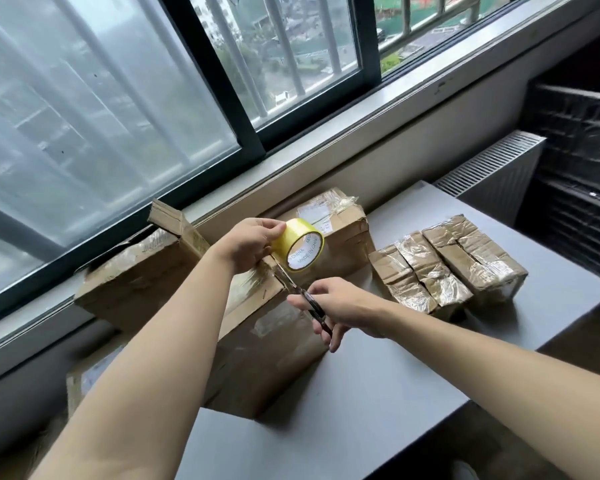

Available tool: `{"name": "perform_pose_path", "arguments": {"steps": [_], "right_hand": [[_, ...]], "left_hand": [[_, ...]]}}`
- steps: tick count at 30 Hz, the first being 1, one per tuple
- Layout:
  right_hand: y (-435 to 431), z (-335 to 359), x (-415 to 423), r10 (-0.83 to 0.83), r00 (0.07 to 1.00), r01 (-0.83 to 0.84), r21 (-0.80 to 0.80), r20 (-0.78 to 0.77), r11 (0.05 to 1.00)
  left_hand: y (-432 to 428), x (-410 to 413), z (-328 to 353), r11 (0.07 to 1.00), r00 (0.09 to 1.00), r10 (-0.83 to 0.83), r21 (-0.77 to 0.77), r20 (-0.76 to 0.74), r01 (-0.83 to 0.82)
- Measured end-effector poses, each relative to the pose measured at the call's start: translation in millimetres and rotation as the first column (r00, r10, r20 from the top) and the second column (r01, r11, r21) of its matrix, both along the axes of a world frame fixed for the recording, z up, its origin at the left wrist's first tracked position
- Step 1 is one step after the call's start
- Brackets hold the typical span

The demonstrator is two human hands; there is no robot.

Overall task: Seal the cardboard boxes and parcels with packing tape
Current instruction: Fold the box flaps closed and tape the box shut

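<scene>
Closest to me, the grey table [361, 393] runs out under both bare forearms. The right hand [333, 308] has its fingers curled round the dark handles of a pair of scissors [291, 282]. The blades point up and away toward the underside of the tape roll, and I cannot tell how far apart they stand.

Just beyond, the left hand [248, 245] grips a yellow tape roll [297, 245]. The thumb lies on top of the roll and the fingers are tucked behind it. The roll hangs just above the right end of the large cardboard box [146, 282], with the white label of its core turned toward me. The glossy patch on the box edge below the roll looks like tape, but I cannot make out a strip running from the roll.

The large box sits on the left part of the table and has one flap standing up at its far corner. Another carton [84, 372] shows past the left forearm, lower down, off the table's left edge.

Behind the roll a second box [343, 244] stands against the wall, with labels and crumpled clear film on its top. To the right, three small parcels [447, 268] lie side by side touching each other, each wrapped in shiny clear tape, well apart from the hands.

Farther back a grey sill [430, 98] runs under a dark-framed sliding window [153, 98], with bars outside the glass. A white radiator [492, 168] stands past the table's far right corner, and black crates [575, 168] are stacked beside it.
</scene>
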State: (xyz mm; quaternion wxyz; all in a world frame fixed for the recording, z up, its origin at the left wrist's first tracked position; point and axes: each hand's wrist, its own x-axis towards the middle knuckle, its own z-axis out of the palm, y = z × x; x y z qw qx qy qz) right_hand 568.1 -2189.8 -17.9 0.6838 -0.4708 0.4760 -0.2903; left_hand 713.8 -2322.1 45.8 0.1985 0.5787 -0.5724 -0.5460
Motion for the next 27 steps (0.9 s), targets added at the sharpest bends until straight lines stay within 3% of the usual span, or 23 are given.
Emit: {"name": "perform_pose_path", "arguments": {"steps": [7,27], "right_hand": [[-10.1,2.9,12.7,-0.050,0.999,0.050,0.005,-0.021,0.999],[-27.8,-4.3,4.9,-0.030,0.996,0.020,-0.106,-0.088,0.994]], "left_hand": [[-3.1,4.0,0.0,0.991,0.991,-0.042,-0.123,0.127,0.058],[-8.8,8.1,-11.1,0.992,0.999,-0.046,-0.115,0.028,0.049]]}}
